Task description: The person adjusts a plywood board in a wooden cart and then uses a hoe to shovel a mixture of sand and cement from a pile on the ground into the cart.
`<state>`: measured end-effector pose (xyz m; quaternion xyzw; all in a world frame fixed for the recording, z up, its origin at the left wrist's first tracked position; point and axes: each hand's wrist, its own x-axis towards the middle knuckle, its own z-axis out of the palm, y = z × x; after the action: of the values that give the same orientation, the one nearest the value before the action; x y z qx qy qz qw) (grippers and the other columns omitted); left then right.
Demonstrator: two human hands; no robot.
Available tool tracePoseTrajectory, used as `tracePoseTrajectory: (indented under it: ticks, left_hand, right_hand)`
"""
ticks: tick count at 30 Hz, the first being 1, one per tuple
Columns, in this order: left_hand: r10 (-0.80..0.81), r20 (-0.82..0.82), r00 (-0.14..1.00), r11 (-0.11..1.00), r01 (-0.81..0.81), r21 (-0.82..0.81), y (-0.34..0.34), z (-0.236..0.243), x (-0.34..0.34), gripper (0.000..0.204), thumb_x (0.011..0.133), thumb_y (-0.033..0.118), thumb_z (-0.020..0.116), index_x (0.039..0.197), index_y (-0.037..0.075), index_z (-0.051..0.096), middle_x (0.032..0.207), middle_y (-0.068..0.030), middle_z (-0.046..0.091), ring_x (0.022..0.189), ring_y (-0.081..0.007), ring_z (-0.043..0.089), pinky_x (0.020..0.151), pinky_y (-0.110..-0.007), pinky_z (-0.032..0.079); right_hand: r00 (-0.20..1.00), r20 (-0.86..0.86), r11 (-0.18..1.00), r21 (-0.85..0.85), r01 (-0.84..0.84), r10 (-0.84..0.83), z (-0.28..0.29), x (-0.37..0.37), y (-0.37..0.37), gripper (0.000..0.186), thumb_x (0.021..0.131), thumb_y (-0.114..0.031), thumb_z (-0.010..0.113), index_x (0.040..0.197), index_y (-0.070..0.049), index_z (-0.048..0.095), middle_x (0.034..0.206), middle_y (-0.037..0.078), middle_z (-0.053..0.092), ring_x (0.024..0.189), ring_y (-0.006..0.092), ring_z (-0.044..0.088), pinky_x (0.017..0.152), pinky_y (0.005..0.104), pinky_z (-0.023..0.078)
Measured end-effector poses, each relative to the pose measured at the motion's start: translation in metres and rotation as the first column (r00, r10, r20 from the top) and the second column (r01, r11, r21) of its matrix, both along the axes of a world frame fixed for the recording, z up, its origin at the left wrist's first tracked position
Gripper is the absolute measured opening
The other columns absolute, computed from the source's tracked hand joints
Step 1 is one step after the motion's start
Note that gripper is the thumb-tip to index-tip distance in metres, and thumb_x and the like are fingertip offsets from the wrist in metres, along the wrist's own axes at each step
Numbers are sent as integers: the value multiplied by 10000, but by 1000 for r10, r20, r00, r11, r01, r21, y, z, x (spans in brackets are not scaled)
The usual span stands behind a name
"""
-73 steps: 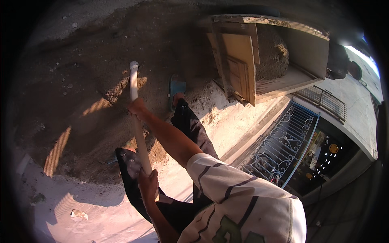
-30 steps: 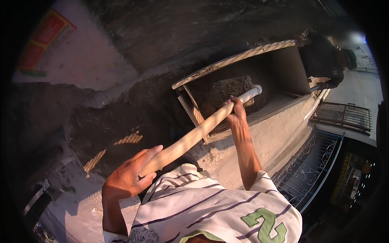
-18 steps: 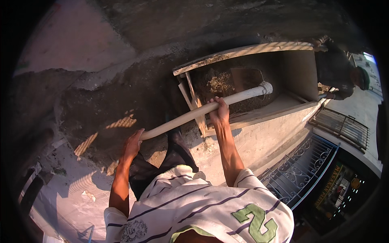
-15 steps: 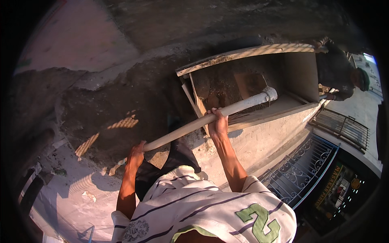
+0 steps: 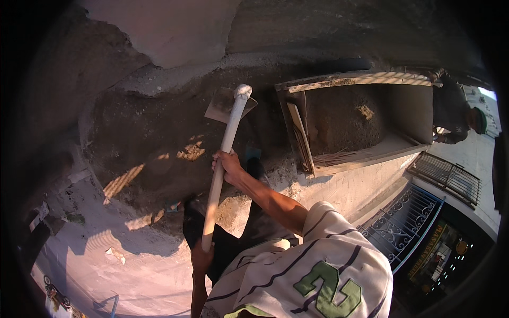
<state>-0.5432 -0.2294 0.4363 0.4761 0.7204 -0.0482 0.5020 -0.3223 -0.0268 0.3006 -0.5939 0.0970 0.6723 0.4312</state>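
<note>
We see a pale-handled shovel point(image 5: 221, 153), blade over the sand pile point(image 5: 159, 143); our right hand point(image 5: 229, 166) and left hand point(image 5: 202, 258) are clenched around its handle.

One shovel point(image 5: 229, 139), two hands point(image 5: 229, 165), one wooden box point(image 5: 354, 123), one sand pile point(image 5: 169, 148)
</note>
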Motion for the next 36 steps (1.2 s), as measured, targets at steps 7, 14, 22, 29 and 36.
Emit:
tracePoseTrajectory:
  ticks: [7, 14, 22, 29, 36]
  left_hand:
    - [73, 102, 992, 953, -100, 288, 60, -220, -22, 325, 789, 209, 704, 1065, 57, 625, 857, -218, 678, 823, -389, 679, 710, -440, 539]
    - [66, -18, 998, 998, -66, -13, 72, -275, -85, 366, 784, 189, 675, 1119, 62, 596, 889, -229, 675, 858, -387, 674, 746, -465, 531]
    - [39, -194, 980, 965, -88, -248, 73, -179, -57, 429, 797, 201, 651, 1189, 55, 556, 990, -233, 672, 970, -398, 650, 809, -488, 521]
    - [-114, -119, 986, 965, 82, -249, 108, -28, -28, 469, 850, 261, 646, 1243, 35, 528, 1043, -283, 636, 992, -421, 622, 865, -474, 491]
    - [-271, 102, 957, 962, 267, 50, 144, 171, 79, 441, 839, 197, 646, 1247, 60, 551, 1101, -230, 642, 1022, -432, 614, 840, -436, 496]
  right_hand:
    - [910, 407, 973, 164, -163, 84, -126, -43, 111, 139, 854, -101, 605, 923, -47, 496, 761, 47, 509, 585, 143, 530, 517, 334, 498]
    - [917, 337, 975, -138, -174, 212, -335, -133, 86, 137, 907, -131, 616, 857, -4, 606, 661, 78, 557, 537, 179, 546, 458, 352, 492]
    - [896, -81, 843, -311, -438, 436, -358, -162, 27, 120, 958, -97, 504, 913, -37, 598, 665, 59, 526, 523, 162, 501, 506, 376, 508]
    - [941, -308, 920, -312, -237, 139, -248, -126, -14, 148, 983, -105, 455, 900, -30, 553, 643, 48, 507, 516, 165, 496, 502, 325, 511]
    - [845, -490, 914, -405, -3, -215, -117, -51, -72, 189, 918, -100, 500, 739, -64, 453, 556, 36, 454, 455, 163, 463, 446, 318, 482]
